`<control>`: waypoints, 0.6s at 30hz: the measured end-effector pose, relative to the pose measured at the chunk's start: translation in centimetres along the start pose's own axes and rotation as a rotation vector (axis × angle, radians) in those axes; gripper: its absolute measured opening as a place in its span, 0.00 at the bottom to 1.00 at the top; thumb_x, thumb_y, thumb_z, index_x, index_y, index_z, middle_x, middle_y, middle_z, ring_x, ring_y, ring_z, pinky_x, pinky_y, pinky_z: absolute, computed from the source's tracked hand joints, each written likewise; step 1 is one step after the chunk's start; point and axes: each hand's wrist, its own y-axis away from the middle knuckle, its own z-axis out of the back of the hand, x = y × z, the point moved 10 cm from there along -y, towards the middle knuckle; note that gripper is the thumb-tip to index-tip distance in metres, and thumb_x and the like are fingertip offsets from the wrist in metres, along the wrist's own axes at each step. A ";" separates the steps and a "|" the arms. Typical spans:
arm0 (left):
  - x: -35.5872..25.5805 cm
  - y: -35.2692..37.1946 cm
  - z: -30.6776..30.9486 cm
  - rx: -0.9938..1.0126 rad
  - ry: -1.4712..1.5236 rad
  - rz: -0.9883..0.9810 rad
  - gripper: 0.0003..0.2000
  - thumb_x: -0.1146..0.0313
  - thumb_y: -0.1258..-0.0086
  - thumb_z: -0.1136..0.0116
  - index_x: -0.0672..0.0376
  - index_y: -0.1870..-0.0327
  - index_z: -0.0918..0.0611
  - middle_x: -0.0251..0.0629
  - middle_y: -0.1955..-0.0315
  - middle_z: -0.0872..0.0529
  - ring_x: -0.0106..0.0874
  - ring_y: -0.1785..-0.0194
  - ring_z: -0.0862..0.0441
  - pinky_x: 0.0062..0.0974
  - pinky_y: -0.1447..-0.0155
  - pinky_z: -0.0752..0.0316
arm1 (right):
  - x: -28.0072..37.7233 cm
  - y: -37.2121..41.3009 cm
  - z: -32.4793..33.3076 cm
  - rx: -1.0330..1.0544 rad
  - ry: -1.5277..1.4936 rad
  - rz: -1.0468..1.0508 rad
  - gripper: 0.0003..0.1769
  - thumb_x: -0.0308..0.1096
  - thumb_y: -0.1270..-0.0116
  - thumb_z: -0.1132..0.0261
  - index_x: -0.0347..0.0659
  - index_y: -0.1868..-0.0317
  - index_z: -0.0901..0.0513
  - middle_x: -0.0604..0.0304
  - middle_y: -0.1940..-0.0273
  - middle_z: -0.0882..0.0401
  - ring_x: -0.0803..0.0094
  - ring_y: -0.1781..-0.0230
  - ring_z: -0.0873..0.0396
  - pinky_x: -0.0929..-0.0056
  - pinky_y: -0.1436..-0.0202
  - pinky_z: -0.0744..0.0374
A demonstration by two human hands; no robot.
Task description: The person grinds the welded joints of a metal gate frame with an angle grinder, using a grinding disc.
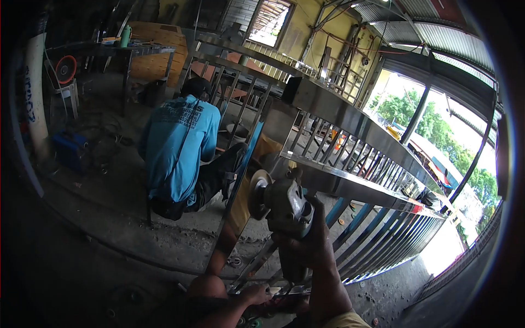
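My right hand [309, 238] is wrapped round the body of an angle grinder [287, 205], held up in front of me. Its round disc [258, 194] faces left, right at the shiny end post [232, 224] of a stainless steel railing [350, 188]. Low down, my left hand [255, 294] is closed beside the railing's bottom rail, beyond my bent knee [208, 287]. Shadow hides what its fingers hold, and I cannot tell what it is. Slanting bars [377, 232] of the railing run off to the right.
A person in a blue shirt [183, 145] crouches just past the post, back towards me. A dark table [128, 52] with a green bottle [126, 36] stands at the back left. A blue box-shaped thing [70, 150] sits on the floor near a pale pole [37, 98].
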 end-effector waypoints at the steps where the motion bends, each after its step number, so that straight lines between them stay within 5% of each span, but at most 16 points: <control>1: 0.1 0.0 -0.2 0.023 0.006 0.009 0.30 0.46 0.30 0.38 0.64 0.39 0.22 0.59 0.51 0.13 0.54 0.44 0.15 0.45 0.40 0.22 | -0.3 0.0 0.0 -0.004 0.006 0.006 0.56 0.44 0.51 0.15 0.37 0.29 0.41 0.44 0.44 0.20 0.57 0.44 0.17 0.59 0.42 0.17; 12: 0.7 -0.8 -1.3 0.099 0.035 0.030 0.25 0.48 0.29 0.39 0.60 0.41 0.21 0.46 0.61 0.09 0.43 0.54 0.11 0.43 0.46 0.21 | -0.6 0.5 0.1 0.005 0.013 -0.025 0.59 0.47 0.51 0.14 0.37 0.28 0.43 0.41 0.43 0.20 0.56 0.42 0.18 0.59 0.41 0.17; 18: 0.9 -0.7 -1.0 0.001 -0.034 0.014 0.28 0.46 0.30 0.38 0.61 0.40 0.21 0.52 0.52 0.11 0.49 0.45 0.14 0.44 0.42 0.22 | 0.3 -1.0 2.0 -0.061 -0.099 -0.078 0.59 0.47 0.51 0.14 0.38 0.27 0.42 0.41 0.43 0.20 0.56 0.42 0.17 0.59 0.41 0.18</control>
